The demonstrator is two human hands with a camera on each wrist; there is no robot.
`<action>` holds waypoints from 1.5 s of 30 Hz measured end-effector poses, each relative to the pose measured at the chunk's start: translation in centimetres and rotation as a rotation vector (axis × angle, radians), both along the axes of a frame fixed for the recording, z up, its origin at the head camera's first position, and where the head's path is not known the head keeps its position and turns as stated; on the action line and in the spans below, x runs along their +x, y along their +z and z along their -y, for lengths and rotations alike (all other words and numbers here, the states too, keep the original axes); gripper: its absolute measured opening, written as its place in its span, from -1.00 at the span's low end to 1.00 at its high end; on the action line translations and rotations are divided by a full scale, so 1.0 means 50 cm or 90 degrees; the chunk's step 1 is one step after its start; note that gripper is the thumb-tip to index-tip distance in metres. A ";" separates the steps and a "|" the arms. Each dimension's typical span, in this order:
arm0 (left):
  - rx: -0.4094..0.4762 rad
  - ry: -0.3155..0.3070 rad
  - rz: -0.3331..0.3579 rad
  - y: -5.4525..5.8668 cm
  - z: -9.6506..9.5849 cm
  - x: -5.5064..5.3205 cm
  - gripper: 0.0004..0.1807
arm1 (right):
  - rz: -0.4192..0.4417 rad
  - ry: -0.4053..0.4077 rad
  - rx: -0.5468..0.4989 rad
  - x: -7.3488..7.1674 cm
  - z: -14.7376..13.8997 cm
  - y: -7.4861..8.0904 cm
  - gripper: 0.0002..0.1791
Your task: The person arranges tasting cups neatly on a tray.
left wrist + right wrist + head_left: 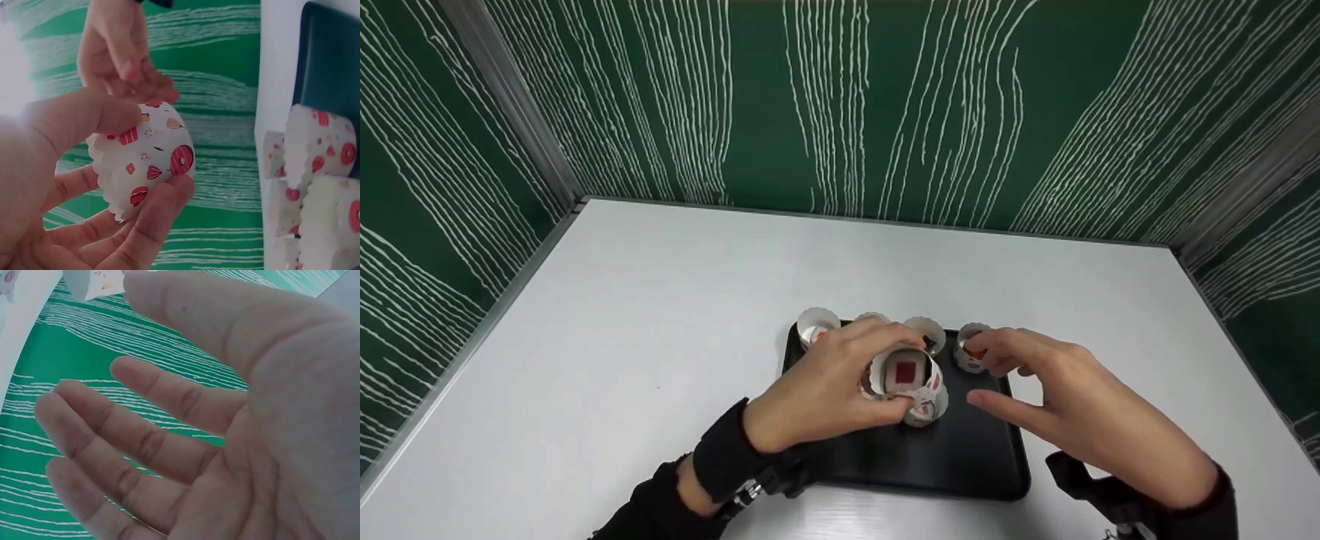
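Note:
My left hand [825, 379] grips a white paper baking cup [149, 160] between thumb and fingers, above the black tray [960, 457]. The cup has a scalloped rim and red printed sweets. In the head view its mouth faces up toward me, and a red square [906, 373] shows inside; whether it is printed or a separate piece I cannot tell. My right hand [1080, 397] hovers on the right over the tray's edge, fingers apart and loosely bent, holding nothing in the right wrist view. Its fingertips overlap a cup [969, 361] with something orange-red inside; contact is unclear.
Along the tray's far edge stand more baking cups, among them a left one [812, 324] and a middle one [928, 328], partly hidden by my left hand. Another cup [926, 414] sits just below the held one. A green, white-streaked wall [757, 97] borders the white table [660, 300].

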State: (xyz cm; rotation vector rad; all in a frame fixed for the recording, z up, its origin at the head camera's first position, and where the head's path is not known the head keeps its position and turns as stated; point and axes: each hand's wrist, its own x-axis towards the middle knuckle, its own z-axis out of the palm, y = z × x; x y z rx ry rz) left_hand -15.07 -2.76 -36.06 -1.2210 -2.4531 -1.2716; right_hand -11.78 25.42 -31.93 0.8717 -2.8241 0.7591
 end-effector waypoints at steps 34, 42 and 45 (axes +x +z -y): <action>0.041 0.017 0.053 -0.018 -0.038 0.043 -0.27 | 0.045 0.054 -0.017 -0.007 0.015 0.000 -0.65; 0.107 0.007 0.105 -0.019 -0.040 0.041 -0.30 | 0.078 0.057 -0.042 -0.006 0.017 0.003 -0.57; 0.119 0.009 0.105 -0.019 -0.043 0.042 -0.37 | 0.075 0.056 -0.036 -0.007 0.017 0.003 -0.52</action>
